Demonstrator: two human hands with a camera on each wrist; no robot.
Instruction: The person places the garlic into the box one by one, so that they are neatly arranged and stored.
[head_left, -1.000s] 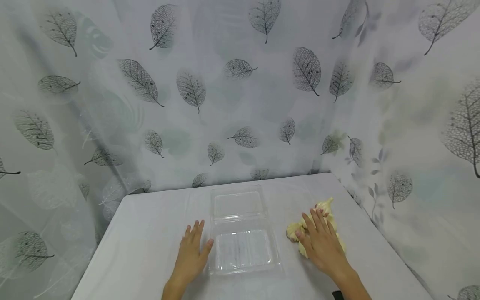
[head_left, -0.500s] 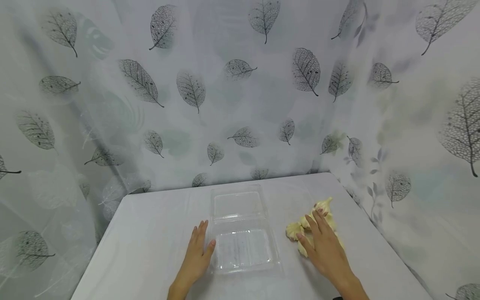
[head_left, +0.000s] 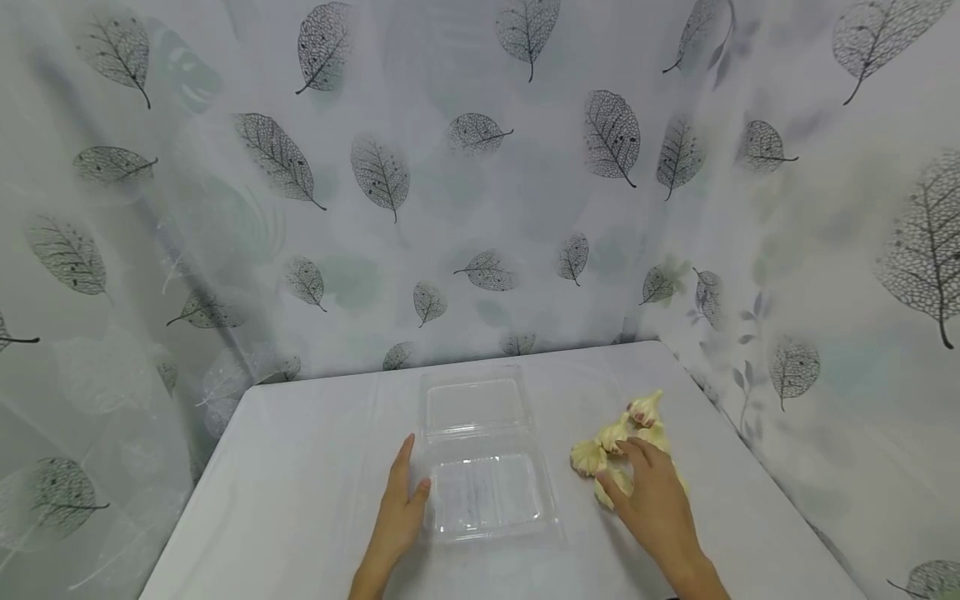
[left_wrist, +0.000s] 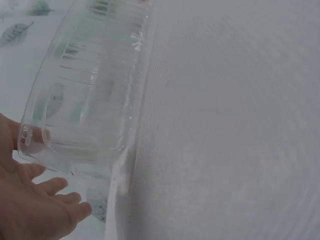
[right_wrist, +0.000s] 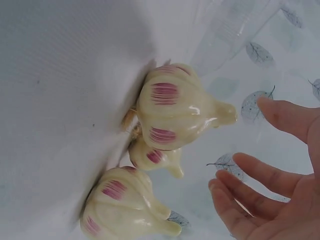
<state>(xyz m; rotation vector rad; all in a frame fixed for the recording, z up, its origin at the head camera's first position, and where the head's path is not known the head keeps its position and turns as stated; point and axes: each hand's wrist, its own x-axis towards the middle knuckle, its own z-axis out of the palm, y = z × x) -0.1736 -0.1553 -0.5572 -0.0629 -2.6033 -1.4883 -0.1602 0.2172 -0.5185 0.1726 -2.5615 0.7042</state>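
Note:
A clear plastic clamshell box (head_left: 480, 432) lies unfolded on the white table, its lid half at the back. My left hand (head_left: 397, 521) is at the box's left side with extended fingers; in the left wrist view the thumb shows through the clear corner of the box (left_wrist: 90, 115). Several cream garlic bulbs (head_left: 587, 458) with purple streaks are grouped on the right. Over them hovers my right hand (head_left: 654, 504), fingers slightly bent and nothing held. In the right wrist view its thumb and fingers are spread near the stem of the closest garlic bulb (right_wrist: 172, 110), apart from it.
The white-covered table (head_left: 300, 467) ends at a leaf-patterned curtain (head_left: 480, 200) behind and on both sides. A strip of table separates the box from the garlic.
My left hand has shifted slightly right, closer to the box. The right hand's fingers have drawn back and bent, uncovering more of the garlic bulbs.

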